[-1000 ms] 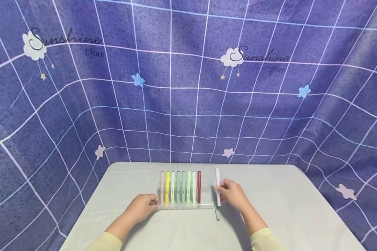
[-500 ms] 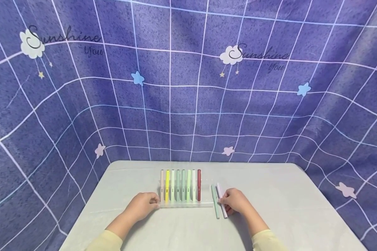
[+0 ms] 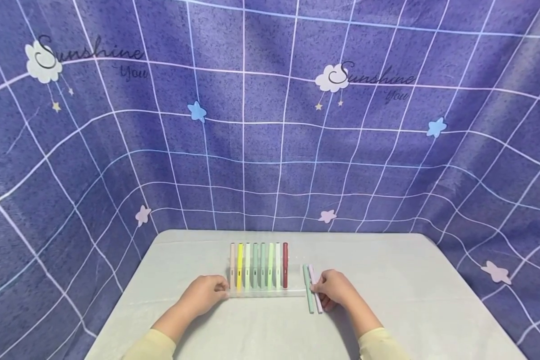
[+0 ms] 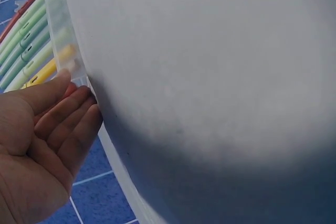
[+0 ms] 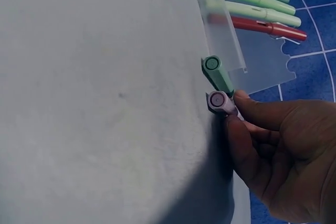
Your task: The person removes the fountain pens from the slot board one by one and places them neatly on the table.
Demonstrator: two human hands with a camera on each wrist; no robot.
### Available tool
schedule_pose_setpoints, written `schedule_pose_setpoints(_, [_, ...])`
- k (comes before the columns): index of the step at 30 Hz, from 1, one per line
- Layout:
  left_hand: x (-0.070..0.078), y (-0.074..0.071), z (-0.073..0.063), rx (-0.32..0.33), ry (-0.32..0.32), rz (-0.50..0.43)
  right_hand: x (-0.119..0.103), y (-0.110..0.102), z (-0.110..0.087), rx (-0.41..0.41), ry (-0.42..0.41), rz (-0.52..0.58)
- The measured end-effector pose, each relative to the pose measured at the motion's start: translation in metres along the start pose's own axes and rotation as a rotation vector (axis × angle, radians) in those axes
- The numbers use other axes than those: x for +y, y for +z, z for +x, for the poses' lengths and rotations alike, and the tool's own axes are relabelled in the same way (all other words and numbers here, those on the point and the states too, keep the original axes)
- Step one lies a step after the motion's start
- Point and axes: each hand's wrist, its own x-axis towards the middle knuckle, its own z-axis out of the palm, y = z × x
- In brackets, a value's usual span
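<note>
A clear plastic pen rack (image 3: 274, 294) stands mid-table, bearing a row of pens in beige, yellow, pale and darker greens, with a dark red pen (image 3: 285, 265) at the row's right end. At the rack's front left corner, my left hand (image 3: 204, 295) holds its edge between thumb and fingers. My right hand (image 3: 337, 286) pinches a lilac pen (image 5: 218, 99) from the side, low at the tabletop. Just left of it, a green pen (image 5: 212, 64) lies close beside the rack's right end. Both pens point their near ends toward the table's front, slightly slanted.
The pale grey table (image 3: 261, 332) extends around the rack on every side. A blue-purple grid-patterned cloth (image 3: 270, 140) with stars and clouds hangs behind and along both sides. The rack's right portion (image 5: 262, 61), past the red pen, shows bare clear plastic with notches.
My right hand has lowered the lilac pen from beside the rack toward the table's front, then shifted it slightly left against the green pen. My left hand stays at the rack's corner.
</note>
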Motion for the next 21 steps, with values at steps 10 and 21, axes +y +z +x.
schedule_pose_setpoints(10, [0.002, -0.003, 0.0, -0.016, -0.003, -0.012, -0.018, -0.013, 0.005, 0.184, -0.108, -0.093])
schedule_pose_setpoints(21, [-0.001, -0.001, 0.002, -0.029, -0.033, -0.003, -0.035, 0.015, 0.02, 0.104, -0.325, 0.097])
